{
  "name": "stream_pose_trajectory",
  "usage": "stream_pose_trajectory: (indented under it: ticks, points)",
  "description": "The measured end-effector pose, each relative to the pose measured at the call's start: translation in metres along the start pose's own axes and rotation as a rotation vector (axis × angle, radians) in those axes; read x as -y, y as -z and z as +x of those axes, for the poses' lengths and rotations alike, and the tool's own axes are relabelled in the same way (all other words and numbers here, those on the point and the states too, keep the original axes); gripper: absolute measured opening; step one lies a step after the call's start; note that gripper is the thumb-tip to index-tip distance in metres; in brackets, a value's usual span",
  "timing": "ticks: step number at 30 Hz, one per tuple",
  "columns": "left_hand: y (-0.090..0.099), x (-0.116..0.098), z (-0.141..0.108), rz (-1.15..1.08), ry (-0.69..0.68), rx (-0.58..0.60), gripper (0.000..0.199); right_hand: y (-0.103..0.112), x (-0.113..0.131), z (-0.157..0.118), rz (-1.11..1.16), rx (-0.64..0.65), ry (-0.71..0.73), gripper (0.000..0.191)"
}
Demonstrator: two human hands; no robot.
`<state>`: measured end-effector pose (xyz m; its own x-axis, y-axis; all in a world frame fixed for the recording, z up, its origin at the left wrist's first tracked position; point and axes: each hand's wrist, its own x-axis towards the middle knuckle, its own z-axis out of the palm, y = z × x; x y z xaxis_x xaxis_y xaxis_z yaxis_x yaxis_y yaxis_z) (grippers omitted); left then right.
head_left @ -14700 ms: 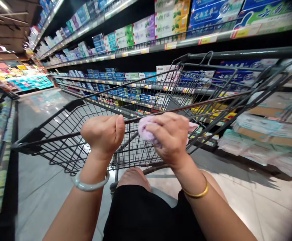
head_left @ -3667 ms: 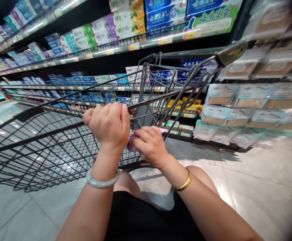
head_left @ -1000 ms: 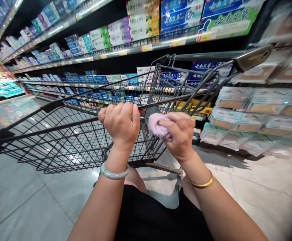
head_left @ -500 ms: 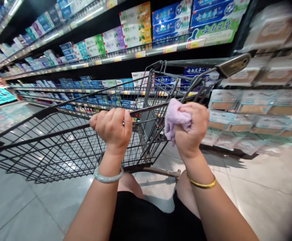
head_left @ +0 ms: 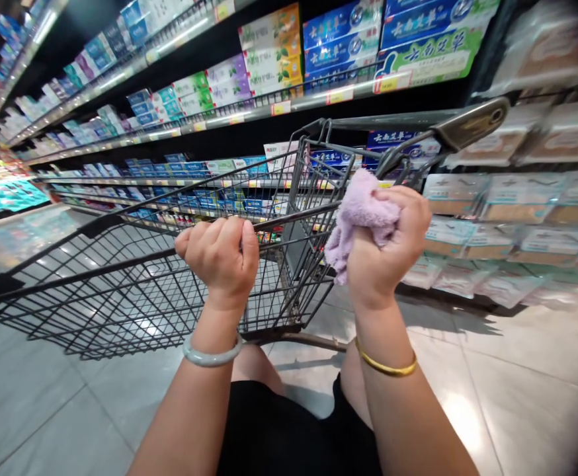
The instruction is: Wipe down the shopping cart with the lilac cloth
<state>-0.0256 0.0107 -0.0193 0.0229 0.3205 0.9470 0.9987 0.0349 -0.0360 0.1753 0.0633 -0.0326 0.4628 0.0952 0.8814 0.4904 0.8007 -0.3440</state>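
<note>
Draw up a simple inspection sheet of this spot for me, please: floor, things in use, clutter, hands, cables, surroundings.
Surface: grey tiled floor, with bright reflections.
Job's things: black wire shopping cart; fluffy lilac cloth, bunched up, one part hanging down.
Clutter: nothing seen.
Hands: left hand closed on the cart's near rim; right hand gripping the cloth beside that rim.
Cables: nothing seen.
Surroundings: shelves of boxed goods beyond the cart; hanging packs at the picture's right.

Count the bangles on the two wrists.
2: a pale bangle on the left wrist and a gold bangle on the right wrist. Neither wrist shows another.
</note>
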Motion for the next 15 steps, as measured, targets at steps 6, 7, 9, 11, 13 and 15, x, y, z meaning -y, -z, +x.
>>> stream_pose_trajectory:
  ticks: [6, 7, 9, 11, 13, 15]
  points:
    - [0.001, 0.006, -0.001, 0.018, -0.023, -0.054, 0.029, 0.002, 0.018, 0.002, 0.017, 0.230, 0.082, 0.021]
    - [0.002, 0.008, -0.001, 0.018, -0.028, -0.058, 0.029, 0.003, 0.013, 0.005, 0.031, 0.167, 0.068, 0.021]
    - [0.003, 0.011, -0.002, 0.015, -0.036, -0.059, 0.028, 0.007, 0.001, 0.012, 0.049, -0.027, 0.032, 0.020]
    - [0.004, 0.014, -0.002, 0.014, -0.033, -0.058, 0.029, 0.011, -0.007, 0.018, 0.042, -0.151, 0.010, 0.020]
    - [0.005, 0.017, -0.003, 0.010, -0.022, -0.055, 0.030, 0.012, -0.003, 0.019, 0.024, -0.119, 0.018, 0.020]
    - [0.008, 0.018, -0.003, -0.008, -0.007, -0.031, 0.031, 0.011, 0.008, 0.018, 0.002, 0.012, 0.050, 0.021]
